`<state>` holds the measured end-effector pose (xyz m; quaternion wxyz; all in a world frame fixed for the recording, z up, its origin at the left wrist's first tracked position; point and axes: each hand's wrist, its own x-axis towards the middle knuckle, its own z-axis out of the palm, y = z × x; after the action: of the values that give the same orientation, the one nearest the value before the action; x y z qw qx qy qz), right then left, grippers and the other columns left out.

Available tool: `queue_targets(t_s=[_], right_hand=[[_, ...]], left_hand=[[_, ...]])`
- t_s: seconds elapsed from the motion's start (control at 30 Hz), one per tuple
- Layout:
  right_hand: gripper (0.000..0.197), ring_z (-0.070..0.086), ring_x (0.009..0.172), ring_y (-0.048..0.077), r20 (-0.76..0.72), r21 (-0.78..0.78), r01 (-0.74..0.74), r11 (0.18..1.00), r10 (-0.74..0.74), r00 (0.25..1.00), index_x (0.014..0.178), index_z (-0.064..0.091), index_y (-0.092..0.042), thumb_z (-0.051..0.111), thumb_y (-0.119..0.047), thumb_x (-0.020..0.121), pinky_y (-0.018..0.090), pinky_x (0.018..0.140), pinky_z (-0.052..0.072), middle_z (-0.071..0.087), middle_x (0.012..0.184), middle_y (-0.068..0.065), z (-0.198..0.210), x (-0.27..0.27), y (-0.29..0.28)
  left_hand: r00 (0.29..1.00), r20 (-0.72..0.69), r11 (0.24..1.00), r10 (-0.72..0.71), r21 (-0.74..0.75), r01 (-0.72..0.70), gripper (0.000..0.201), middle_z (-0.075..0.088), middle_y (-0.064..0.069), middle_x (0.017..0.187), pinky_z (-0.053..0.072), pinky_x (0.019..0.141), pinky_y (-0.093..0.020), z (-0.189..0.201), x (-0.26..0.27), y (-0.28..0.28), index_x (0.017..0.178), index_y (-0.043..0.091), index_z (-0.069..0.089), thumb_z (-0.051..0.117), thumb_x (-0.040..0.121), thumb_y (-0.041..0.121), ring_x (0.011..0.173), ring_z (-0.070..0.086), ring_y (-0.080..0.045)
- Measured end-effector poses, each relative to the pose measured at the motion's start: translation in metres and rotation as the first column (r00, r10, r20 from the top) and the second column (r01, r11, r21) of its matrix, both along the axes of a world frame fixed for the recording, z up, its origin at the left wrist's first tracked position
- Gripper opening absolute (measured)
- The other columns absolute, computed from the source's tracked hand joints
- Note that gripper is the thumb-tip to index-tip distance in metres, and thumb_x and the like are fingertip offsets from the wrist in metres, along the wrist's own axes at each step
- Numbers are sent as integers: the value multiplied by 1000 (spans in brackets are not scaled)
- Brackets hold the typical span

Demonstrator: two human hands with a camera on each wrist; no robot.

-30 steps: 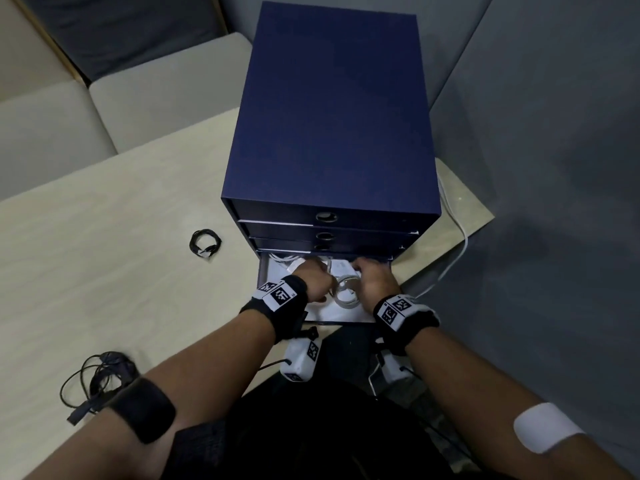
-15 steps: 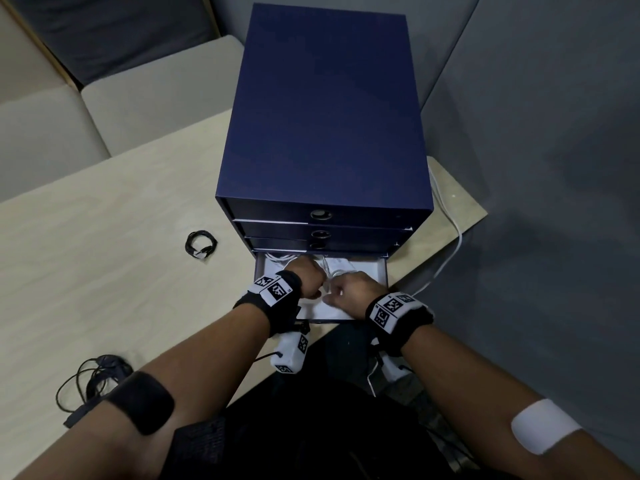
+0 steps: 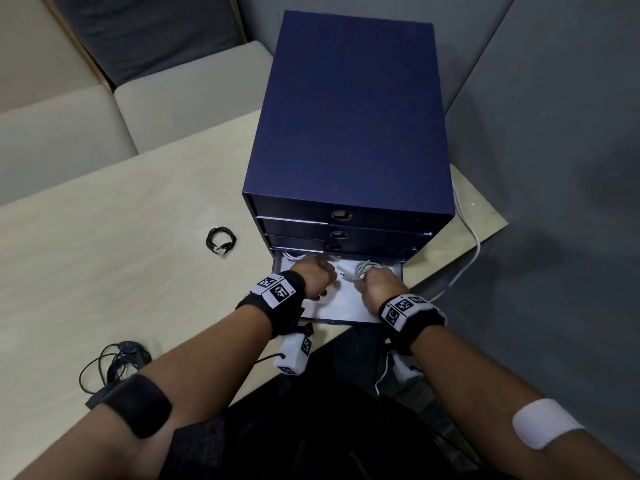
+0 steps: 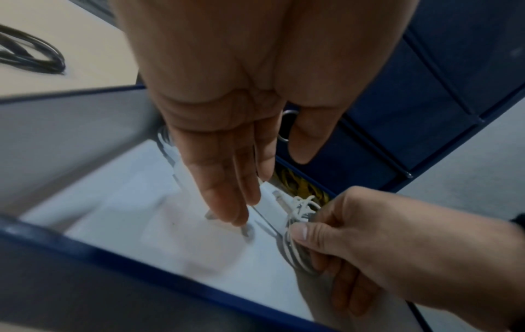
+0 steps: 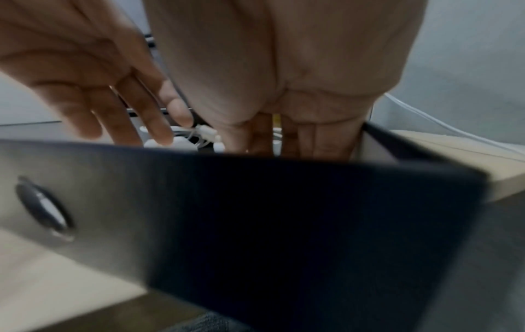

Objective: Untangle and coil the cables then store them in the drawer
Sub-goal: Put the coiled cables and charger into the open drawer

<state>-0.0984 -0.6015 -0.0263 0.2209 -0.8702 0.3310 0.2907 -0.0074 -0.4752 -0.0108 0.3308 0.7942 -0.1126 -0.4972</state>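
Nearest, on the pale wooden table [image 3: 104,258], a loose tangle of black cable [image 3: 110,362] lies beside the person's left forearm, partly hidden by it. Both hands reach into the pulled-out bottom drawer [image 3: 332,311] of a navy 4-drawer cabinet [image 3: 349,133]; the drawer's white floor shows between the wrists. The right hand [image 3: 379,284] grips a coiled white cable [image 4: 295,242] at the drawer's right side, thumb on top and fingers curled under the loops, as the left wrist view shows; the coil sits just above the drawer floor, and whether it touches the floor cannot be told. The left hand [image 4: 227,139] is relaxed, its fingers straight and pointing down, the tips touching the coil's white plug end [image 4: 272,206] without clasping it. More white cable [image 4: 166,143] lies along the drawer's left wall under that hand, and something yellow [image 4: 301,186] shows at the back of the drawer, under the cabinet front.

Further out on the table, left of the cabinet and well apart from the tangle, sits a small coiled black cable [image 3: 221,240]. A long white cord [image 3: 472,237] runs along the cabinet's right side and drops off the table edge. The 3 upper drawers [image 3: 341,233] are shut or nearly so, each with a round pull hole. Beyond the table stand beige cushions [image 3: 69,140] and grey panels [image 3: 554,133].
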Motion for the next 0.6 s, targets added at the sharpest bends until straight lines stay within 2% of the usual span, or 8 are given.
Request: queue_targets(t_s=[0.1,0.17,0.23,0.3,0.37,0.47,0.6], right_hand=[[32,59,108,32,45,-49,36,998,-34,998,119,60,-18,40,-16,94,37,90,48,61,126,9,-5,4,1],[32,58,109,33,30,-80,49,996,-47,998,115,62,-14,38,-11,94,37,90,47,61,122,10,-5,4,3],[30,56,111,33,-14,-106,50,993,-52,999,114,61,-6,39,-10,95,33,84,45,60,121,14,-3,4,4],[29,55,114,31,-16,-75,78,994,-79,997,117,60,-7,42,-11,94,31,85,41,59,124,12,1,4,3],[31,57,112,31,-45,-65,47,997,-50,998,118,61,-11,48,-17,91,31,87,43,60,123,11,3,5,3],[28,60,106,30,-94,-63,5,998,-11,996,111,63,-15,54,-27,87,32,86,47,62,117,6,7,10,2],[27,61,96,32,-64,-114,-10,993,3,998,105,64,-11,52,-27,87,33,80,51,62,110,10,30,15,13]], left_hand=[[1000,-13,1000,13,-12,-13,23,68,-9,98,55,77,-38,5,2,5,104,5,66,48,93,11,75,61,-22],[1000,-9,1000,21,-17,-21,22,66,-8,96,55,73,-35,7,3,8,106,5,65,48,94,13,71,61,-19],[1000,-9,1000,20,-21,-20,19,64,-4,90,54,71,-33,8,3,13,104,8,64,48,95,14,70,60,-17],[999,-13,999,38,-28,-38,16,65,-4,92,53,67,-30,10,3,18,102,12,63,50,94,14,73,61,-18],[998,-13,998,56,-39,-57,17,65,-8,99,53,66,-29,11,5,24,103,12,62,49,93,12,75,61,-20],[997,-9,994,79,-73,-80,17,64,-10,101,52,67,-30,13,8,33,106,12,60,47,94,10,76,62,-21],[989,25,979,148,-143,-143,21,64,-10,98,52,65,-29,20,16,57,113,8,60,51,94,10,73,62,-19]])
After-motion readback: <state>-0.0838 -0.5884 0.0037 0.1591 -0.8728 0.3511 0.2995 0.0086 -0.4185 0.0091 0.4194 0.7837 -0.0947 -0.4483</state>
